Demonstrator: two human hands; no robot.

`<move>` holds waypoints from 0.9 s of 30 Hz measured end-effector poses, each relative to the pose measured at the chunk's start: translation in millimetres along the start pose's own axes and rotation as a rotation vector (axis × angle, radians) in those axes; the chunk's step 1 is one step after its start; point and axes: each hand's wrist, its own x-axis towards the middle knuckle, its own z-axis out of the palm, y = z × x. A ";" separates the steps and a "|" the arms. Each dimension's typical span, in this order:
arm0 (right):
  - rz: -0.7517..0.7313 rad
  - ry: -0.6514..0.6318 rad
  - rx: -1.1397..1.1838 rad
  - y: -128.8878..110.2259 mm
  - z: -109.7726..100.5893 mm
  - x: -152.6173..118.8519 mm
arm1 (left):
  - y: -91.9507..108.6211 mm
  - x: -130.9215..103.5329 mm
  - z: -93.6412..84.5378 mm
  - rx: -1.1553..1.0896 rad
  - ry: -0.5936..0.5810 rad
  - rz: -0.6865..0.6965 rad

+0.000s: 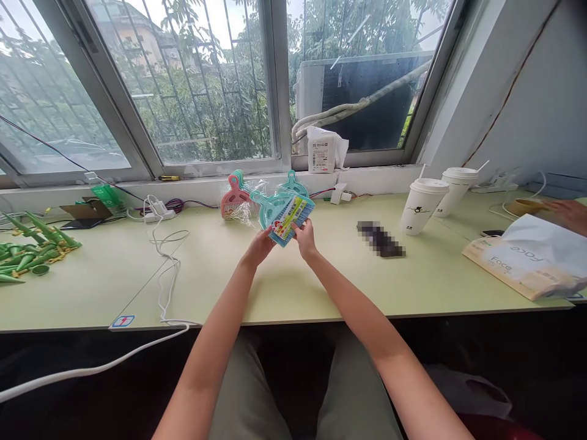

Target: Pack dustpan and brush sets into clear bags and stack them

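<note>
A dustpan and brush set (pixel 290 215), teal with blue bristles and a yellow printed label, is held up above the table in a clear wrapper. My left hand (pixel 261 245) grips its lower left edge, fingers partly hidden behind it. On the lower right edge, my right hand (pixel 304 237) is closed with the thumb over the front. Just behind stand similar pink sets (pixel 235 197) in clear wrap, bunched together. Another teal handle (pixel 292 179) shows behind the held set, its lower part hidden.
White cups with straws (pixel 419 208) and a tissue pack (pixel 518 260) stand at right, near another person's hand (pixel 568 215). A blurred dark object (pixel 381 239) lies nearer. White cables (pixel 167 269) cross the table (pixel 293 290) at left, beside green pointed pieces (pixel 32 253).
</note>
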 end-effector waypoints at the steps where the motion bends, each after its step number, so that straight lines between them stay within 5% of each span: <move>1: -0.002 -0.005 -0.007 0.5 0.3 -0.5 | -0.1 0.5 -0.5 0.000 0.004 0.011; 11: -0.134 0.035 -0.014 2.0 -2.3 0.8 | -10.6 0.7 5.6 0.111 -0.125 0.001; 17: -0.154 -0.078 0.072 1.7 -4.4 3.9 | 13.8 4.4 -15.7 -0.065 0.270 0.218; 27: -0.061 -0.223 0.136 7.0 4.8 -3.7 | 4.3 -4.0 4.3 -0.096 0.092 0.145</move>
